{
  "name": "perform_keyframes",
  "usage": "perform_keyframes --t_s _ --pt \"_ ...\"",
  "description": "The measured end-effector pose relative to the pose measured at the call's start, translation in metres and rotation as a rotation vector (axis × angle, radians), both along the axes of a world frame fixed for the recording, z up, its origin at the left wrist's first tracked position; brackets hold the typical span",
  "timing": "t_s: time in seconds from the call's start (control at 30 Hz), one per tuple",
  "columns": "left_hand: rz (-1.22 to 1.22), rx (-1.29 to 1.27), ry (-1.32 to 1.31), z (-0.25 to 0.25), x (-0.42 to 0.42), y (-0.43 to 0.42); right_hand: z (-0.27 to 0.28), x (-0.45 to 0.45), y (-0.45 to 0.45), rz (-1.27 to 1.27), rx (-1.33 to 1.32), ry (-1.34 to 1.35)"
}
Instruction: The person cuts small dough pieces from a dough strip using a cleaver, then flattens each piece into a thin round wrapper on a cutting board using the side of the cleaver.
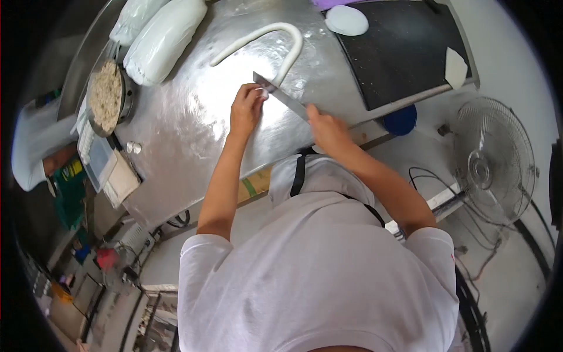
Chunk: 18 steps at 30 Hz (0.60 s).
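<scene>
On a shiny metal table (pixel 176 141), a white dough-like rope (pixel 296 44) is curving, its near end at the blade of a knife (pixel 290 105) the right hand (pixel 328 132) is gripping. Just left of that end, the left hand (pixel 245 111) is pinching a small white piece (pixel 264 93).

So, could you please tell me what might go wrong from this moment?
First, the left grip is very near the long grey metal knife in the right grip; a slip might cause a cut. Second, the curved, white, dough-like rope lies loose on the shiny silver metal table, so it could shift under the blade.
</scene>
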State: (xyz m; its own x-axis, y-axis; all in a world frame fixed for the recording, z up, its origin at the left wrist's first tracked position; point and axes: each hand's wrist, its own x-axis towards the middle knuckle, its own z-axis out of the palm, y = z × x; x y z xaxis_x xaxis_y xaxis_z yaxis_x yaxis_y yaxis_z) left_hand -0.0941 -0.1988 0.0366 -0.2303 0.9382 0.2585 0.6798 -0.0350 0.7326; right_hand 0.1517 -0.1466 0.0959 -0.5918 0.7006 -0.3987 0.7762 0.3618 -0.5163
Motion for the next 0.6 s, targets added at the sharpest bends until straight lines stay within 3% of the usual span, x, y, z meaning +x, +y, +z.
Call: perform_keyframes --t_s 0.03,0.07,0.17,0.23,0.33,0.37,0.4,0.43,0.47,0.5,0.53,0.6 --pt "0.093 -0.030 -0.162 0.000 0.005 0.000 0.000 -0.002 -0.001 -0.019 0.030 0.084" --pt "0.101 -0.045 -0.188 0.004 0.003 -0.001 0.003 0.001 -0.002 -0.056 0.040 0.080" --pt "0.162 -0.107 -0.281 0.019 0.005 0.002 0.007 0.029 -0.007 -0.210 -0.019 0.424" --pt "0.128 -0.095 -0.295 0.024 0.015 0.020 0.010 0.071 -0.022 -0.370 0.013 0.428" --pt "-0.120 -0.118 -0.399 0.058 0.088 0.088 0.020 0.132 -0.033 -0.664 0.161 0.405" --pt "-0.322 -0.064 -0.361 0.071 0.116 0.112 0.010 0.156 -0.039 -0.734 0.224 0.432" --pt "-0.517 -0.184 -0.403 0.078 0.145 0.139 0.000 0.176 -0.044 -0.803 0.290 0.456" --pt "-0.683 -0.414 -0.371 0.084 0.174 0.168 0.000 0.190 -0.046 -0.829 0.304 0.457" --pt "-0.859 -0.356 -0.245 0.087 0.199 0.195 0.001 0.202 -0.050 -1.012 0.241 0.398" --pt "-0.979 -0.434 -0.246 0.059 0.224 0.225 0.002 0.211 -0.055 -1.192 0.172 0.338" --pt "-1.003 -0.434 -0.235 0.054 0.240 0.244 0.003 0.218 -0.057 -1.216 0.180 0.343" --pt "-1.051 -0.532 0.446 0.048 0.271 0.275 0.007 0.228 -0.063 -1.320 0.161 0.347"
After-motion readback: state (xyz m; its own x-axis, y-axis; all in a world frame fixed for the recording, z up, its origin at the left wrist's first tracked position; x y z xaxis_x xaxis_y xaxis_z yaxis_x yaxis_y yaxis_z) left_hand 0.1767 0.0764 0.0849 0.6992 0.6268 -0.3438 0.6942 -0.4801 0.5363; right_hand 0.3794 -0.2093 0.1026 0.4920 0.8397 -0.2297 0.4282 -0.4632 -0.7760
